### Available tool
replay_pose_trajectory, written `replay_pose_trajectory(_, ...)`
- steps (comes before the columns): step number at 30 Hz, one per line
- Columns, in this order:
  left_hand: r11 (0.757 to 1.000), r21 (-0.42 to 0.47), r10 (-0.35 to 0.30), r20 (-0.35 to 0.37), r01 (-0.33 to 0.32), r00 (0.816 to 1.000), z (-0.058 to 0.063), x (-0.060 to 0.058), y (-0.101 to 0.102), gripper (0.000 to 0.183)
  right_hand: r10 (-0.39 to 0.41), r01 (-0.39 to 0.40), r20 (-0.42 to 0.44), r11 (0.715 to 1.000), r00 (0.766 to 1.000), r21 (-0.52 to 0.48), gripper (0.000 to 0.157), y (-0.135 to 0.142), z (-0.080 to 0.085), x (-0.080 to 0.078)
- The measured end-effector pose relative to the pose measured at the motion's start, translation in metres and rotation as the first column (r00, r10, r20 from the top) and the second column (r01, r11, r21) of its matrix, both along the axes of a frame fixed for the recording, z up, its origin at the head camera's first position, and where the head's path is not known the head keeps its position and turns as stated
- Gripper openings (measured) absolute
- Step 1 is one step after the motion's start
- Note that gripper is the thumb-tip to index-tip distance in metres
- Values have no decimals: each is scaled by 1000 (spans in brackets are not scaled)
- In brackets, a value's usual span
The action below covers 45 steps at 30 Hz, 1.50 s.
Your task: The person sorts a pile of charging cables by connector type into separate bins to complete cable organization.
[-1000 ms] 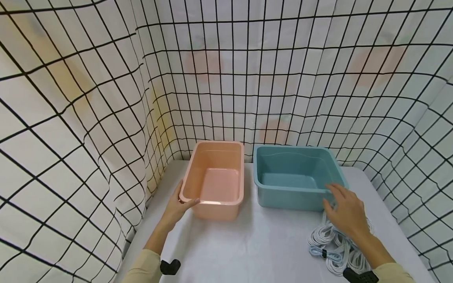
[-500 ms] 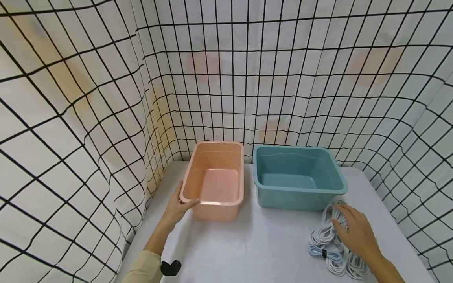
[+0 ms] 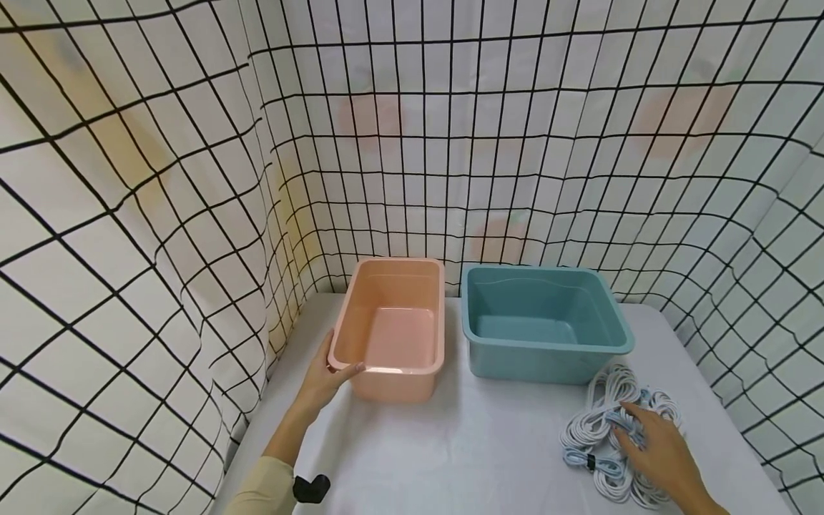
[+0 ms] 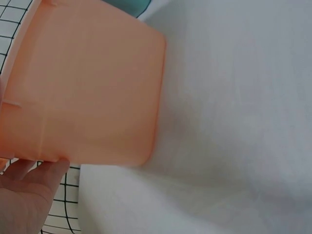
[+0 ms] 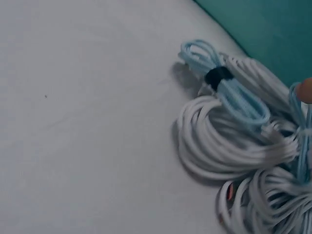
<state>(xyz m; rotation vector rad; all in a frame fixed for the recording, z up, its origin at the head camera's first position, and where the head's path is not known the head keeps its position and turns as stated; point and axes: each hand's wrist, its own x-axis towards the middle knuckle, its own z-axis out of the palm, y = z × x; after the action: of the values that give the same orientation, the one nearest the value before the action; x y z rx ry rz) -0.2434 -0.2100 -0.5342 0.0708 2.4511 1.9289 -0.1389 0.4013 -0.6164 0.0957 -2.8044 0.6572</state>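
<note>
My left hand (image 3: 320,380) holds the near left corner of a peach plastic bin (image 3: 393,385), thumb at the front rim and fingers along the left side. In the left wrist view, fingertips (image 4: 51,170) touch the bin's outer wall. At the lower right, my right hand (image 3: 663,450) reaches over a pile of coiled white cables (image 3: 581,430), thumb and fingers apart around a light blue cable bundle (image 3: 623,423). A second light blue bundle (image 5: 243,102), tied with a black strap, lies on the pile's left side. One fingertip (image 5: 306,90) shows beside blue cable in the right wrist view.
A teal plastic bin (image 3: 541,363) stands right of the peach one, just behind the cables. Both bins have bare floors. White cloth covers the table (image 3: 489,443). Black wire grid panels (image 3: 450,143) backed by white sheeting enclose the left, back and right.
My right hand has moved from the teal bin's near right corner back toward me, down onto the cable pile. A light blue bundle now shows by its fingers. My left hand stays on the peach bin.
</note>
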Motion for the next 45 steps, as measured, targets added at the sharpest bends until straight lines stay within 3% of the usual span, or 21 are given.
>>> replay_pose_trajectory(6,1000,12,0,3,-1,1000,0,0,1,108,-63,63,2,998,998,-23,39,13,-32,6)
replay_pose_trajectory(12,999,46,-11,-12,11,1000,-1,0,2,107,-106,96,-154,993,982,-74,33,16,-42,7)
replay_pose_trajectory(17,999,36,-9,-4,9,1000,0,1,3,108,-112,101,-154,992,982,-76,32,14,-37,9)
replay_pose_trajectory(24,999,37,-12,11,11,1000,0,-1,4,108,-160,153,-56,983,986,-100,31,13,-30,11)
replay_pose_trajectory(29,1000,21,-9,1,9,1000,1,2,2,108,-171,166,-31,980,985,-112,31,10,-23,11)
replay_pose_trajectory(45,1000,18,-13,0,13,1000,1,2,1,108,-139,121,-136,983,981,-136,30,12,26,-4)
